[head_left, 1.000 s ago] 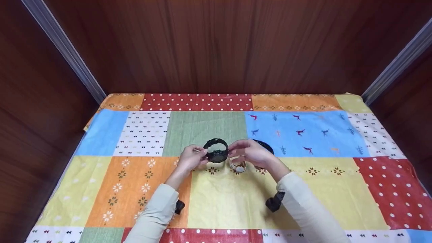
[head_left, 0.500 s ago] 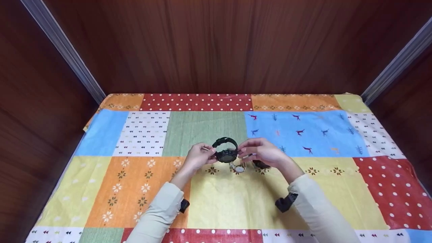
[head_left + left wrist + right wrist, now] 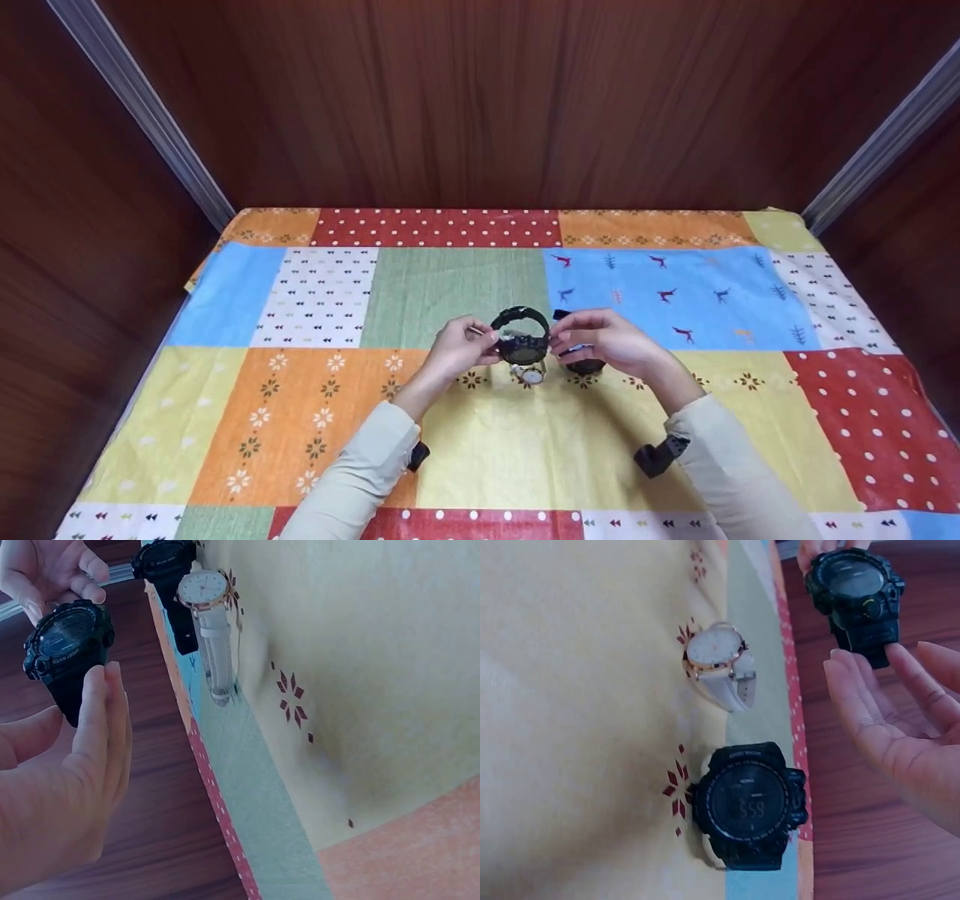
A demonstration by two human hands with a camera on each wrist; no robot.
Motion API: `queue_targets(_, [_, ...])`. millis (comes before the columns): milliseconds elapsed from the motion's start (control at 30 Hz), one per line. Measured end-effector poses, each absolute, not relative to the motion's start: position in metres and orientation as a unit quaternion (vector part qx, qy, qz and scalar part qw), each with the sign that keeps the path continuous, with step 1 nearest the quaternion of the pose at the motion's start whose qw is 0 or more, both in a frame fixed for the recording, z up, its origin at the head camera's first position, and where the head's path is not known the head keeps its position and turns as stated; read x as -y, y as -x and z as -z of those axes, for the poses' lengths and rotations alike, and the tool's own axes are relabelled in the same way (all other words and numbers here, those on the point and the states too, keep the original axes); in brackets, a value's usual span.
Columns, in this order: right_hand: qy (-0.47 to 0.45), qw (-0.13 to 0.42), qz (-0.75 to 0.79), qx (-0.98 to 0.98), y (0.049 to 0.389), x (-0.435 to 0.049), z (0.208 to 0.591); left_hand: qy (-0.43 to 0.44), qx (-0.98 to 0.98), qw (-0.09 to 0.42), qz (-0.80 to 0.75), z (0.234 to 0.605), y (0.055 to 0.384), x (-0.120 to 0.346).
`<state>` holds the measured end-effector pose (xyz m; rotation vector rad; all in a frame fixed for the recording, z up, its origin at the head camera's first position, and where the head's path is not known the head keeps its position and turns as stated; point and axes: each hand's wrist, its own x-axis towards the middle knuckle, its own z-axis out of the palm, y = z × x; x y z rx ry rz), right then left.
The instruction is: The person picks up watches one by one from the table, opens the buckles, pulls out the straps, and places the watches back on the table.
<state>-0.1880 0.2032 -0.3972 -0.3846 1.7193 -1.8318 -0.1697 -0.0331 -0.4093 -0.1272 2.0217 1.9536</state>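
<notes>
A black wristwatch (image 3: 523,346) is held up above the cloth with its strap forming a loop. My left hand (image 3: 459,349) pinches its strap at the left between thumb and fingers. At the right side, my right hand (image 3: 606,341) has its fingertips on the strap, which lies between thumb and fingers in the right wrist view. Beneath the held watch a white-strapped watch with a gold-coloured case (image 3: 715,649) rests on the cloth. A second black watch (image 3: 748,804) lies beside it, its digital face lit with numbers; my right hand partly covers it in the head view.
A patchwork cloth (image 3: 495,442) of coloured squares covers the table. Dark wood-like panels (image 3: 480,105) stand behind and at both sides, with metal strips (image 3: 142,105) in the corners. Black wrist devices (image 3: 660,456) hang at both cuffs.
Both hands have moved right with the held black watch. It now hangs over the white-strapped watch, and more of the second black watch shows beneath my right hand.
</notes>
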Motion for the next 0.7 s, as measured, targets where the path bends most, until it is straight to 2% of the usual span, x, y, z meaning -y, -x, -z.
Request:
queue_targets(333, [0.139, 0.282, 0.704, -0.637, 0.183, -0.210, 0.387, 0.009, -0.718, 0.153, -0.679, 0.396, 0.166, 0.026])
queue_targets(700, [0.120, 0.258, 0.722, -0.631, 0.179, -0.212, 0.382, 0.007, -0.719, 0.160, -0.677, 0.384, 0.168, 0.022])
